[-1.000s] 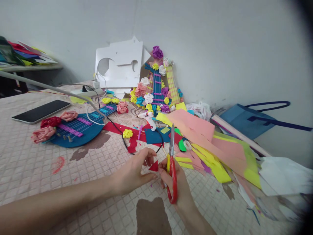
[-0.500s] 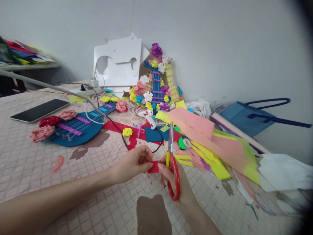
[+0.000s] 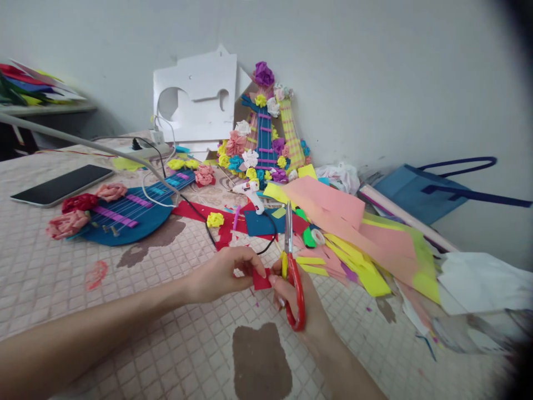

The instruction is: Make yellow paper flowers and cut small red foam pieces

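My left hand [image 3: 222,273] pinches a small red paper piece [image 3: 262,280] just above the tiled tabletop [image 3: 50,289]. The fingertips of my right hand [image 3: 297,303] touch the same piece from the right. That hand also holds red-handled scissors [image 3: 291,272], their closed blades pointing up and away from me. Both hands meet at the front middle of the table.
Pink, yellow and green paper sheets [image 3: 353,233] pile at the right. A white glue gun [image 3: 252,193] and a black cord lie behind my hands. A blue paper guitar with roses [image 3: 120,214], a phone [image 3: 58,186], flower-covered guitars [image 3: 264,139] and a blue bag [image 3: 420,191] stand farther back.
The red piece has been folded or turned between my fingers, from a triangle to a squarer shape. The hands have stayed together and the view has tilted slightly.
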Motion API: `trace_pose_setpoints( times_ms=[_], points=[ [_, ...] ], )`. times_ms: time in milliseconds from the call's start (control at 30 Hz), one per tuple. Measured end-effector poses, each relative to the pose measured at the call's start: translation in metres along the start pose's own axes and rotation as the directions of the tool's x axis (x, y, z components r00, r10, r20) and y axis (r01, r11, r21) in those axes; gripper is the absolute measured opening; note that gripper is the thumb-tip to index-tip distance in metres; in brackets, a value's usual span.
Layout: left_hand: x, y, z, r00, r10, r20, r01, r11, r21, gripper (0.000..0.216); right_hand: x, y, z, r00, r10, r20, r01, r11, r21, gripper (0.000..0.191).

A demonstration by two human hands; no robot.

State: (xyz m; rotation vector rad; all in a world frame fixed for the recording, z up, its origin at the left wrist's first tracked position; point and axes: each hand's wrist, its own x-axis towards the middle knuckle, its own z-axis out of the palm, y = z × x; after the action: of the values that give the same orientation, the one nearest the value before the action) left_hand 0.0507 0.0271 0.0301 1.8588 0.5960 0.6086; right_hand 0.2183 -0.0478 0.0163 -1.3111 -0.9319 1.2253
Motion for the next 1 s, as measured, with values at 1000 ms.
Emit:
trace_pose_setpoints(
  times_ms=[1000],
  points=[
    [0.002,-0.006,0.011,0.933,-0.351,0.078,0.329,0.745,-0.581,0.032,-0.003,-0.007,0.006,1.0,-0.008,-0.006,0.007,0.994,-0.108,0.017]
  ],
)
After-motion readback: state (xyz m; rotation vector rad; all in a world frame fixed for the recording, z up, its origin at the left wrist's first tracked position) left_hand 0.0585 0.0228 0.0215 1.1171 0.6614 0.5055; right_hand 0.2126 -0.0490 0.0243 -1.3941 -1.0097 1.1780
